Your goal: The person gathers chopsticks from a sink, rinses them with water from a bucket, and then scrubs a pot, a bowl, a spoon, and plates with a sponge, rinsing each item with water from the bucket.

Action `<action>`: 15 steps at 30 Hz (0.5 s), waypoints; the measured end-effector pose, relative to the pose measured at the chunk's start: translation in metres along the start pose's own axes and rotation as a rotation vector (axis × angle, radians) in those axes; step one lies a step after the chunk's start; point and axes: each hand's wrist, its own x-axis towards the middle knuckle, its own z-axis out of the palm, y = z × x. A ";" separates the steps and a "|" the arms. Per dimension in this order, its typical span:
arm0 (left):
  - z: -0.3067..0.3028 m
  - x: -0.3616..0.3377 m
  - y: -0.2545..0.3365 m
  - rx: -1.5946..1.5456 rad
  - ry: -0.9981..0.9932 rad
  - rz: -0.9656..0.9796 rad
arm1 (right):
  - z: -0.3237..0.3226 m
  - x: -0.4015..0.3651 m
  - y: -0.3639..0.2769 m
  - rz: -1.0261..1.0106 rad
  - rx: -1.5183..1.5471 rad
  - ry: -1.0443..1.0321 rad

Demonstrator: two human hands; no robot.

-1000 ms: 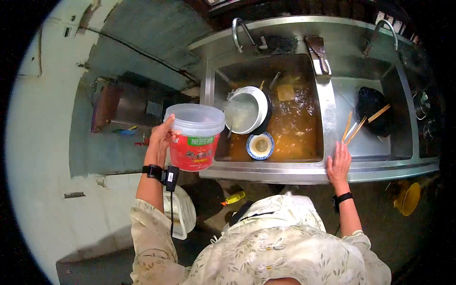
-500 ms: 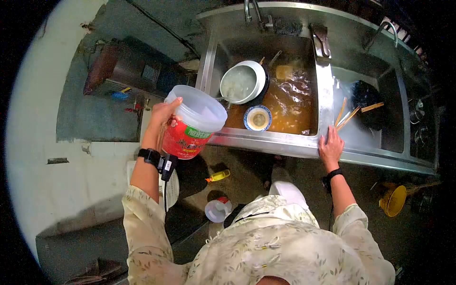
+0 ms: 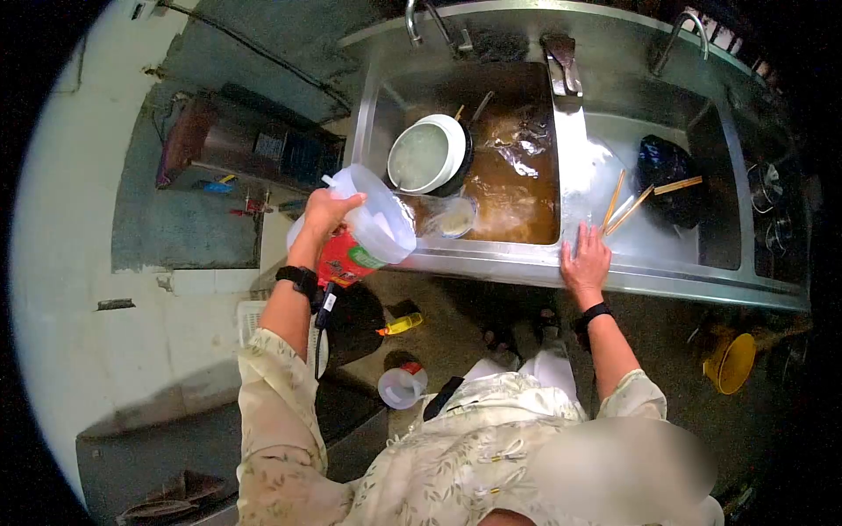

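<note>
My left hand [image 3: 331,213] grips the rim of a translucent plastic bucket [image 3: 390,230] with a red label. The bucket is tilted toward the left sink basin [image 3: 548,158], and clear liquid runs from its lip. It falls around a small blue-rimmed bowl [image 3: 457,219], which looks blurred under the flow. A white bowl [image 3: 427,156] with cloudy water stands behind it in brown water. On the steel front edge, at the divider between basins, my right hand [image 3: 586,261] rests flat with fingers spread, close to several wooden chopsticks [image 3: 614,202].
In the right basin lies a black plastic bag [image 3: 664,167] with more chopsticks on it. A spatula [image 3: 564,63] rests on the divider. On the floor are a yellow bottle [image 3: 402,324], a small plastic tub [image 3: 402,387] and a yellow basin [image 3: 730,364].
My left hand has tipped the bucket further toward the sink, and liquid now flows out near the small bowl. My right hand stays on the sink edge. The view has shifted slightly.
</note>
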 end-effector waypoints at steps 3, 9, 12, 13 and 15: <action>0.031 0.000 0.029 0.080 -0.023 0.022 | 0.002 0.004 0.005 0.018 0.036 -0.028; 0.095 0.002 0.066 0.473 0.094 0.161 | -0.003 -0.002 0.006 0.011 0.063 -0.042; 0.115 -0.010 0.092 0.710 0.171 0.150 | -0.003 -0.001 0.007 0.003 0.062 -0.064; 0.121 -0.026 0.113 0.769 0.176 0.109 | -0.002 0.001 0.010 -0.004 0.066 -0.067; 0.121 -0.037 0.115 0.770 0.219 0.115 | 0.000 0.001 0.010 -0.001 0.091 -0.071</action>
